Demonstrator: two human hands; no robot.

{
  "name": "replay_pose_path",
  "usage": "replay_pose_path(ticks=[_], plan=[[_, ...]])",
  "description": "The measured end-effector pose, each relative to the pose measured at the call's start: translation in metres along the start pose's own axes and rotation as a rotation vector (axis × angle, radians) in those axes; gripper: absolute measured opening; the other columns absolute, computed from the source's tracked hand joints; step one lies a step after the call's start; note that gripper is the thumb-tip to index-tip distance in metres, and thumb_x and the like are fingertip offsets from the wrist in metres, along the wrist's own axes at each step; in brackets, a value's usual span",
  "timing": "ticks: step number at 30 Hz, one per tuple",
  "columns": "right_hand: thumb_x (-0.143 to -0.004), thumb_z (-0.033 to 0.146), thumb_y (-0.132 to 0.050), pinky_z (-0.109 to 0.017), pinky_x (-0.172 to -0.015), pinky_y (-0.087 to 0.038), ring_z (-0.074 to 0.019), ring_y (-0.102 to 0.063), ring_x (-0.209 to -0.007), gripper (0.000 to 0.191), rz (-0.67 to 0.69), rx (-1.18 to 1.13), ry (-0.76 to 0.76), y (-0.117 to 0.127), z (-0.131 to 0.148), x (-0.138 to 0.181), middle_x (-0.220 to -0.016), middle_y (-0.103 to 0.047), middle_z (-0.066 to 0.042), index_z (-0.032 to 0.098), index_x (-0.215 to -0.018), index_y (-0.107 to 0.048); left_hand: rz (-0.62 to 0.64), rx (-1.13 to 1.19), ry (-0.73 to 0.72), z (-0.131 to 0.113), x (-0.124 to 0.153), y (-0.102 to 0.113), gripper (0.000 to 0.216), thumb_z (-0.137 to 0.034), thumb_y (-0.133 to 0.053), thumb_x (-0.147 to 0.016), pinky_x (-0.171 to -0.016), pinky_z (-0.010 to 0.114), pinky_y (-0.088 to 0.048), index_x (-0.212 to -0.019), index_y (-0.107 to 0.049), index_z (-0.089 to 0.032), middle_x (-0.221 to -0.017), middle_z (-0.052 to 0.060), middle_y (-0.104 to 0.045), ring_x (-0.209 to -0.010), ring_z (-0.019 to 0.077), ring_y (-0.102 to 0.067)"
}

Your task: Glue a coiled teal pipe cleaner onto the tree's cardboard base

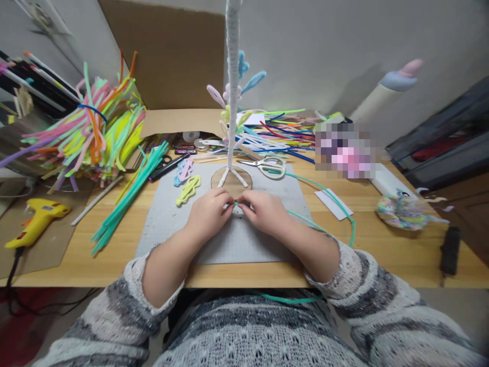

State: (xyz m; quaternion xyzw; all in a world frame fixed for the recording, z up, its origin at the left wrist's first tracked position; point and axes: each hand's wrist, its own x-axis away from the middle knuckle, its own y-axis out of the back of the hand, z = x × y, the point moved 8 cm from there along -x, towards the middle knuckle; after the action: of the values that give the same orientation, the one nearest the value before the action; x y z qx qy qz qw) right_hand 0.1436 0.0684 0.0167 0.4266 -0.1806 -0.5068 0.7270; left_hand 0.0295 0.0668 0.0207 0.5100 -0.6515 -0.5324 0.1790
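Note:
My left hand [209, 213] and my right hand [265, 210] meet over the grey cutting mat [160, 219], fingertips pinched close together. Between them shows a short bit of green pipe cleaner [236, 204]. A long green strand [353, 230] trails off past my right wrist and curves back toward the scissors [273, 166]; whether it is the same piece I cannot tell. Just beyond my fingers stands a white wrapped stem [231, 102] on a round wooden base [244, 178]. Pink-blue [185, 171] and yellow [188, 190] bent pipe-cleaner shapes lie left of the base.
A bundle of green pipe cleaners [130, 199] and a yellow glue gun [42, 219] lie on the left. Behind them stands a large multicoloured bunch [91, 132]. Loose pipe cleaners [282, 133] spread along the back. A white card [333, 204] rests at right.

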Motion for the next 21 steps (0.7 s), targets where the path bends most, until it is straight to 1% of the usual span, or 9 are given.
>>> replay_pose_path(ticks=[2, 5, 8, 10, 12, 14, 17, 20, 21], plan=[[-0.088, 0.022, -0.051, -0.027, -0.064, -0.033, -0.0166, -0.057, -0.078, 0.013, -0.027, 0.069, 0.032, 0.006, 0.005, 0.002, -0.088, -0.068, -0.005, 0.020, -0.089, -0.063, 0.005, 0.089, 0.024, 0.001, -0.001, 0.000, 0.010, -0.019, -0.055, -0.084, -0.070, 0.029, -0.044, -0.081, -0.065, -0.019, -0.087, 0.005, -0.065, -0.082, 0.0185, -0.059], [-0.087, 0.023, -0.052, -0.027, -0.063, -0.034, -0.0150, -0.055, -0.072, 0.011, -0.064, -0.031, 0.009, 0.012, 0.004, 0.002, -0.080, -0.066, -0.003, 0.020, -0.083, -0.062, -0.047, 0.318, 0.115, 0.008, -0.002, 0.003, 0.010, -0.021, -0.059, -0.082, -0.068, 0.028, -0.044, -0.075, -0.065, -0.018, -0.080, 0.004, -0.064, -0.076, 0.0171, -0.058], [-0.082, 0.026, -0.056, -0.026, -0.061, -0.037, -0.0129, -0.053, -0.064, 0.010, -0.093, -0.350, -0.065, 0.010, -0.004, -0.002, -0.069, -0.061, 0.001, 0.020, -0.075, -0.059, -0.106, 0.638, 0.289, 0.021, -0.001, 0.002, 0.012, -0.028, -0.067, -0.075, -0.064, 0.027, -0.042, -0.070, -0.066, -0.017, -0.072, 0.003, -0.065, -0.070, 0.0157, -0.058], [-0.079, 0.031, -0.058, -0.025, -0.055, -0.038, -0.0114, -0.051, -0.056, 0.013, -0.054, -0.643, -0.167, 0.000, -0.011, -0.003, -0.062, -0.057, 0.003, 0.020, -0.073, -0.056, -0.124, 0.873, 0.409, 0.028, 0.002, -0.005, 0.016, -0.031, -0.072, -0.070, -0.063, 0.025, -0.042, -0.069, -0.067, -0.016, -0.069, 0.002, -0.066, -0.067, 0.0143, -0.057], [-0.075, 0.037, -0.063, -0.025, -0.049, -0.038, -0.0105, -0.050, -0.049, 0.020, 0.016, -0.907, -0.278, -0.014, -0.015, -0.003, -0.060, -0.057, 0.004, 0.019, -0.074, -0.055, -0.122, 1.078, 0.512, 0.031, 0.004, -0.013, 0.021, -0.033, -0.077, -0.064, -0.059, 0.024, -0.040, -0.068, -0.068, -0.015, -0.066, 0.001, -0.065, -0.062, 0.0121, -0.055], [-0.069, 0.041, -0.070, -0.024, -0.049, -0.040, -0.0102, -0.053, -0.050, 0.026, 0.056, -1.107, -0.331, -0.023, -0.013, -0.003, -0.061, -0.059, 0.004, 0.019, -0.074, -0.055, -0.100, 1.245, 0.602, 0.032, 0.006, -0.023, 0.027, -0.034, -0.081, -0.057, -0.052, 0.021, -0.035, -0.068, -0.067, -0.015, -0.063, 0.000, -0.064, -0.056, 0.0094, -0.052], [-0.063, 0.040, -0.077, -0.022, -0.051, -0.040, -0.0087, -0.054, -0.053, 0.032, 0.058, -1.292, -0.341, -0.029, -0.008, -0.002, -0.061, -0.059, 0.004, 0.019, -0.071, -0.055, -0.054, 1.456, 0.685, 0.028, 0.007, -0.035, 0.033, -0.033, -0.086, -0.050, -0.044, 0.018, -0.026, -0.067, -0.065, -0.014, -0.057, -0.003, -0.059, -0.048, 0.0053, -0.044], [-0.062, 0.039, -0.079, -0.021, -0.049, -0.037, -0.0070, -0.051, -0.051, 0.033, 0.002, -1.359, -0.325, -0.032, -0.007, -0.004, -0.058, -0.058, 0.006, 0.019, -0.071, -0.055, -0.024, 1.621, 0.732, 0.021, 0.007, -0.042, 0.035, -0.030, -0.087, -0.049, -0.039, 0.016, -0.022, -0.067, -0.063, -0.014, -0.049, -0.006, -0.050, -0.042, 0.0034, -0.039], [-0.062, 0.039, -0.079, -0.021, -0.048, -0.036, -0.0069, -0.050, -0.050, 0.033, -0.027, -1.364, -0.310, -0.033, -0.007, -0.004, -0.057, -0.058, 0.006, 0.019, -0.071, -0.055, -0.021, 1.658, 0.752, 0.019, 0.008, -0.043, 0.034, -0.029, -0.087, -0.050, -0.039, 0.016, -0.024, -0.068, -0.063, -0.014, -0.048, -0.006, -0.049, -0.042, 0.0037, -0.040]])
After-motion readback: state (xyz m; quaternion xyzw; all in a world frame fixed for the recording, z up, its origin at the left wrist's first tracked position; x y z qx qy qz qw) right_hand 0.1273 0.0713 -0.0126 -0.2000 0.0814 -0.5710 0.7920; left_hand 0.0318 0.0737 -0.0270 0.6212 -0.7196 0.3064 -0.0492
